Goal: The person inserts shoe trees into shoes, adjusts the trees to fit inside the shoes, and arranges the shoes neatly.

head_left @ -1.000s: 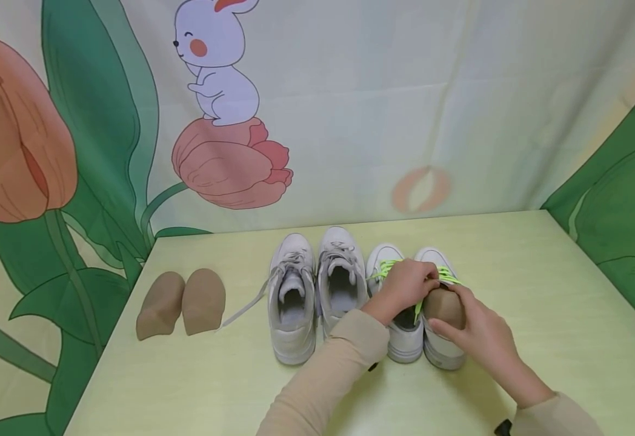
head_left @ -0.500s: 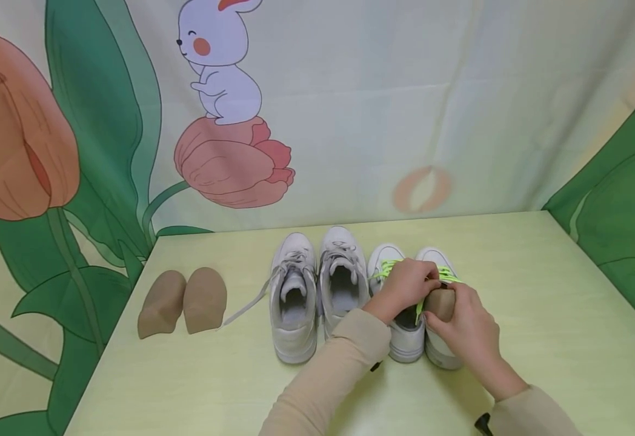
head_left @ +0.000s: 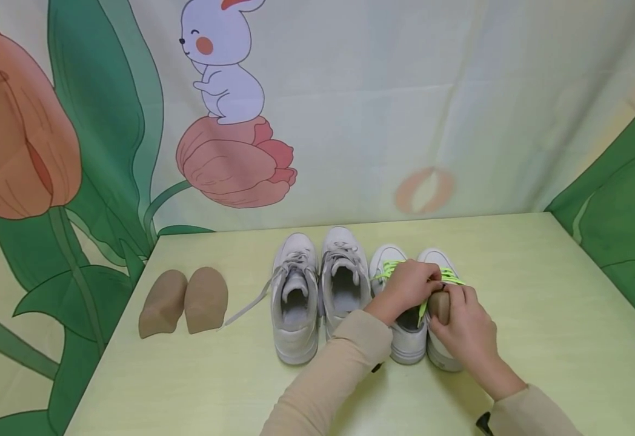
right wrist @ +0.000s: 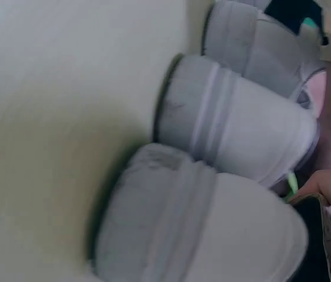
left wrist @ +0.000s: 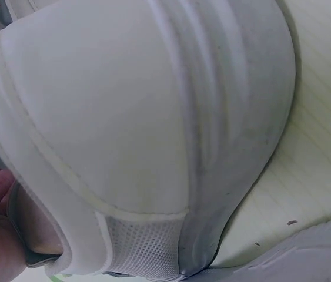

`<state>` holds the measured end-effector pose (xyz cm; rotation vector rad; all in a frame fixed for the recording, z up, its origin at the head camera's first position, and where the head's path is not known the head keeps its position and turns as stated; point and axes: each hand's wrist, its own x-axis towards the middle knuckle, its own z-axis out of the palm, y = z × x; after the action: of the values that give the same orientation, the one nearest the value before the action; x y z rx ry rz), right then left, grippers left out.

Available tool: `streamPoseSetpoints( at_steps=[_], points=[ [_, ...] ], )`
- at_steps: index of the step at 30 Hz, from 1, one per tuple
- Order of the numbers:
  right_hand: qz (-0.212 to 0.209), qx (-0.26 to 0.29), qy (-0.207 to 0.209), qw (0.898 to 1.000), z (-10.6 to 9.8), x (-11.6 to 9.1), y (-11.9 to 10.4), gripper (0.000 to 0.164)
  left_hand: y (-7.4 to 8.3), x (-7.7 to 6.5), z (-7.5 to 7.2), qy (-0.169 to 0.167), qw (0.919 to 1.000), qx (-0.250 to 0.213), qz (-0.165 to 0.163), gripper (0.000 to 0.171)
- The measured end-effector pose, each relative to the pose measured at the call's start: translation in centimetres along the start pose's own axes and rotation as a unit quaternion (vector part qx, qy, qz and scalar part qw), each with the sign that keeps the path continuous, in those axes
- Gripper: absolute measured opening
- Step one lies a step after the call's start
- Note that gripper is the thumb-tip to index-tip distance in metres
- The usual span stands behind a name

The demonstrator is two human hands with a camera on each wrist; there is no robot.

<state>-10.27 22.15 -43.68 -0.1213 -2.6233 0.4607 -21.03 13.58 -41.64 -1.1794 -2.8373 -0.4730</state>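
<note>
While the right hand (head_left: 467, 327) clamps an insert (head_left: 439, 307) inside the shoe (head_left: 443, 358) | left hand (head_left: 411, 282), insert's 11 o'clock, pinches that shoe | two more inserts (head_left: 206, 300), 9 o'clock

No legible writing
No word, label, brand, number or sign is showing readably on the shoes (head_left: 295, 346), counter (head_left: 186, 387) or backdrop (head_left: 350, 121).

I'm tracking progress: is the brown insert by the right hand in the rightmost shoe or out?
Apparently partly in: the brown insert shows at the opening of the rightmost shoe; the right hand hides its depth.
</note>
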Motion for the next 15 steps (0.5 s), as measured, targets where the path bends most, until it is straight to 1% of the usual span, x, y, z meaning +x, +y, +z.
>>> streamPoseSetpoints(
  at_steps=[9, 12, 15],
  points=[
    [0.019, 0.018, 0.000, 1.000, 0.6, 0.0, 0.4, 0.049, 0.0, 0.1, 0.1, 0.004, 1.0000, 0.003, 0.000, 0.014],
    [0.014, 0.028, -0.009, 0.999, 0.6, 0.0, 0.8, 0.053, 0.0, 0.1, 0.1, 0.005, 1.0000, 0.001, -0.001, 0.014],
    [0.000, 0.056, -0.024, 0.998, 0.4, -0.2, 1.3, 0.058, 0.0, 0.1, 0.2, 0.008, 1.0000, -0.002, 0.000, 0.014]
  ],
)
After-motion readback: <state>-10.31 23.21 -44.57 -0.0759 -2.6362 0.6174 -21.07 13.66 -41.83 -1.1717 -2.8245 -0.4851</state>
